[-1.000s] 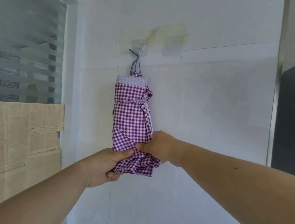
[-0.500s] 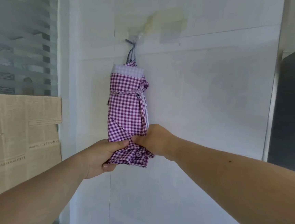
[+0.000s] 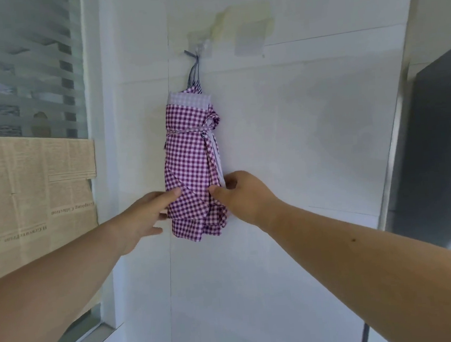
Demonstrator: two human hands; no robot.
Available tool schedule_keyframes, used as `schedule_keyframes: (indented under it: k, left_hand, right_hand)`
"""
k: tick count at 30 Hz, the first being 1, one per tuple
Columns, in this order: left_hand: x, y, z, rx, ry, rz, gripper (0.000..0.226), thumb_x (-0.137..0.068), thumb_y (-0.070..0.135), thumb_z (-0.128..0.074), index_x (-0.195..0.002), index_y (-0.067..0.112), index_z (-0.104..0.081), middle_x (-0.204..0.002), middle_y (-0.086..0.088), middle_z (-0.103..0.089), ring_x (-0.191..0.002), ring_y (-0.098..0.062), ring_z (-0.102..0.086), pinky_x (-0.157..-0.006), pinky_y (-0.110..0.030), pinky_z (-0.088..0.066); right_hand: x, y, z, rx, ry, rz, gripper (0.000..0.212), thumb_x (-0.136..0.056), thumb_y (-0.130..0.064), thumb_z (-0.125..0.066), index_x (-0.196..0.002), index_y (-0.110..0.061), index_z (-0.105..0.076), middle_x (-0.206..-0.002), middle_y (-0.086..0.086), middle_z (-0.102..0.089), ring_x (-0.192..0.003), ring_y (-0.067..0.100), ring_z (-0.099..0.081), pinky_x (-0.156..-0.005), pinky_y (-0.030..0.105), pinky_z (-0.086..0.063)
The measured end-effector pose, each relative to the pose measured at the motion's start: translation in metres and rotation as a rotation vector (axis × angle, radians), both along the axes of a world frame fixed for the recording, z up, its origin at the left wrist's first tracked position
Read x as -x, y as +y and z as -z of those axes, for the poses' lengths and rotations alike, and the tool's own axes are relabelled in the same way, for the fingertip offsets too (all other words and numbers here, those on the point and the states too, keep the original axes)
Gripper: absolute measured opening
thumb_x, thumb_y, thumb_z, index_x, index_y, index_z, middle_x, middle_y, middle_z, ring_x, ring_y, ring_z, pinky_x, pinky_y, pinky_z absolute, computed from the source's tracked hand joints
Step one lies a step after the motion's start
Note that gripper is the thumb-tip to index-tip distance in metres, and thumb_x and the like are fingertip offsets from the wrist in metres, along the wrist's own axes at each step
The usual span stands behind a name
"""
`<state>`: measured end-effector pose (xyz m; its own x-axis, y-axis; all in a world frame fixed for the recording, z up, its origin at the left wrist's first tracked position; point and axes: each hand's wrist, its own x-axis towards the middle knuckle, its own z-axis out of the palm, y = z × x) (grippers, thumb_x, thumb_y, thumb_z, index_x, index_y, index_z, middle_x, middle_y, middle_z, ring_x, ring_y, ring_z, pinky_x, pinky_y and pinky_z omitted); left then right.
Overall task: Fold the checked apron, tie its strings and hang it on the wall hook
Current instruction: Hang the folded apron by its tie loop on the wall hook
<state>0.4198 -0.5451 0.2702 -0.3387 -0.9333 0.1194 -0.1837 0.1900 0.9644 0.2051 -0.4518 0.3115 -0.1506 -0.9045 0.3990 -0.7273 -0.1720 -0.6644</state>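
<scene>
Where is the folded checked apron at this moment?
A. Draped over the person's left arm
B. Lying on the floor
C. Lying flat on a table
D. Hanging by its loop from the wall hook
D: the apron, bound round the middle by its tied strings, hangs by its loop from the wall hook.

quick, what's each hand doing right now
Left hand: open, fingertips touching the folded purple-and-white checked apron.
Right hand: open, thumb touching the apron, holding nothing.
</scene>
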Motion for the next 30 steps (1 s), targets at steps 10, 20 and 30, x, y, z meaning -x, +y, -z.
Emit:
schedule_keyframes:
  k: [10,20,30]
  left_hand:
    - [-0.002,0.035,-0.032,0.408,0.031,-0.365,0.066,-0.091,0.062,-0.071,-0.143,0.028,-0.052,-0.143,0.001,-0.049,-0.132,-0.021,-0.050,-0.111,-0.040,-0.043]
    - [0.026,0.149,-0.070,0.454,0.025,-0.174,0.021,-0.102,0.040,-0.066,-0.114,0.023,-0.064,-0.117,0.003,-0.063,-0.099,-0.008,-0.058,-0.077,-0.023,-0.043]
    - [0.020,0.315,-0.078,0.403,0.047,-0.112,0.014,-0.102,0.033,-0.065,-0.110,0.022,-0.066,-0.112,0.003,-0.063,-0.097,-0.018,-0.060,-0.087,-0.036,-0.053]
  right_hand:
    - [0.002,0.071,-0.023,-0.008,0.030,0.057,0.037,-0.098,-0.034,-0.060,-0.093,0.003,-0.060,-0.081,0.007,-0.057,-0.072,0.022,-0.056,-0.067,0.035,-0.047]
    - [-0.001,0.179,-0.063,-0.044,0.066,0.087,0.031,-0.097,-0.025,-0.058,-0.108,0.001,-0.070,-0.107,0.015,-0.077,-0.090,0.031,-0.074,-0.082,0.043,-0.061]
    - [-0.005,0.350,-0.082,-0.008,0.101,0.083,0.026,-0.101,-0.028,-0.057,-0.109,-0.007,-0.072,-0.098,0.001,-0.077,-0.088,0.018,-0.075,-0.078,0.034,-0.061]
